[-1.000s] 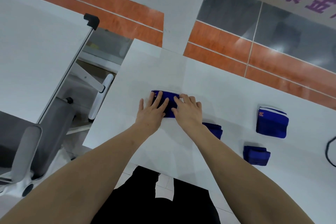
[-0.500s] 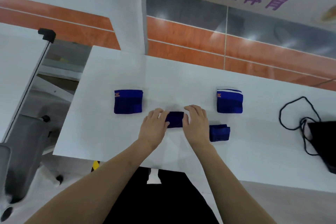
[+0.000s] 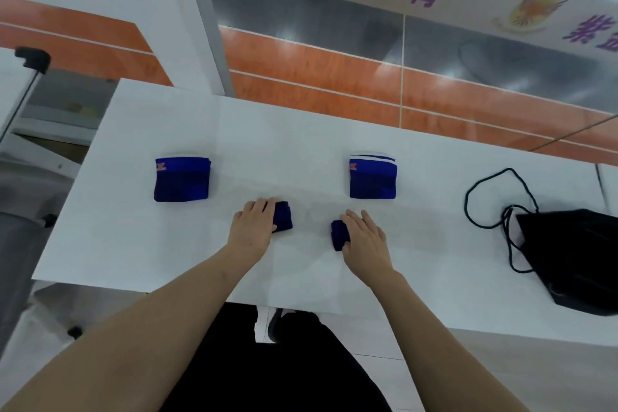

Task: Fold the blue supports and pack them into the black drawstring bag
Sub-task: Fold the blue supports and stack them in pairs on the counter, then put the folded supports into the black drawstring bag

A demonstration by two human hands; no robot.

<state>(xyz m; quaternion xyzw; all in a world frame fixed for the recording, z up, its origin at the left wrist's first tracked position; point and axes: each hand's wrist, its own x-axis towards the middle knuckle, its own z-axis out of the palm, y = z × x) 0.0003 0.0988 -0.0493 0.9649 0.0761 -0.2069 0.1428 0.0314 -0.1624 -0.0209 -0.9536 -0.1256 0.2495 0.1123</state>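
Observation:
Two large folded blue supports lie on the white table (image 3: 140,244), one at the left (image 3: 182,179) and one right of the middle (image 3: 373,177). In front of them are two small folded blue supports. My left hand (image 3: 252,229) covers the left small support (image 3: 283,217), fingers curled over it. My right hand (image 3: 366,239) lies over the right small support (image 3: 338,235), of which only the left end shows. The black drawstring bag (image 3: 575,257) lies flat at the table's right end, its cord (image 3: 481,197) looped out toward the left.
A second white table with a black corner cap (image 3: 33,58) stands at the left, with a gap to this table. The table's back edge runs along an orange and grey wall (image 3: 317,77). My dark trousers (image 3: 267,361) show below the front edge.
Both hands were together on one small support in the middle; now they are apart, each on its own small support. The view has swung right and shows more of the bag.

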